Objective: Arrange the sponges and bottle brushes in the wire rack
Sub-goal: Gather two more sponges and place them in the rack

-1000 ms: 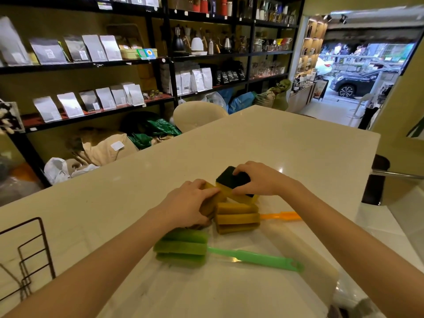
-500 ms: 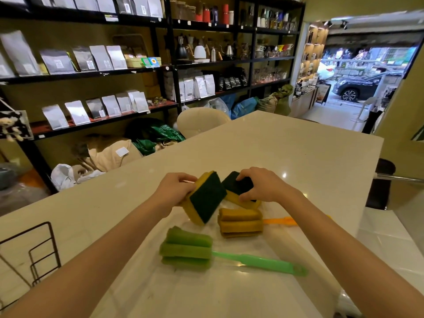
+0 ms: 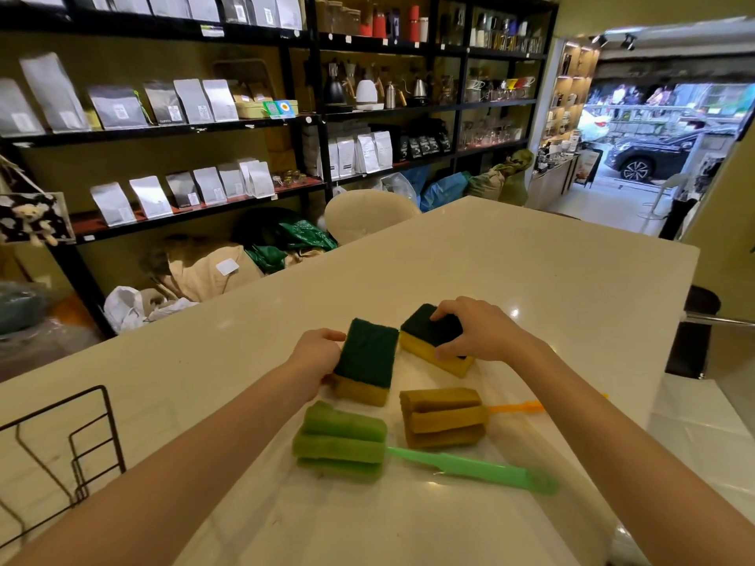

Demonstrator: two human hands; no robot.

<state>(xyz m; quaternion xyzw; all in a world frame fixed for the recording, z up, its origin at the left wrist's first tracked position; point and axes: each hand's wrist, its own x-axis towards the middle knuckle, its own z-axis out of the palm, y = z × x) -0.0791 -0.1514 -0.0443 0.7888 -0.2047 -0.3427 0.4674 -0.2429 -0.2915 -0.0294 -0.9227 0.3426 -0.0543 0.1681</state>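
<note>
Two yellow sponges with dark green scrub pads lie side by side on the pale table. My left hand grips the left sponge by its left edge, pad side up. My right hand is clamped over the right sponge from above. Just in front of them lie a green bottle brush with a long green handle pointing right, and an orange bottle brush with its handle also pointing right. The black wire rack stands at the table's left edge, partly out of frame.
Black shelves with coffee bags and kettles line the wall behind the table. Bags and sacks crowd the floor beyond the far edge, and a cream chair back rises there. A dark stool stands to the right.
My left hand has lifted a sponge off the pile, turned it, and set it flat beside the other. The right hand has stayed on its sponge. The orange brush is uncovered.
</note>
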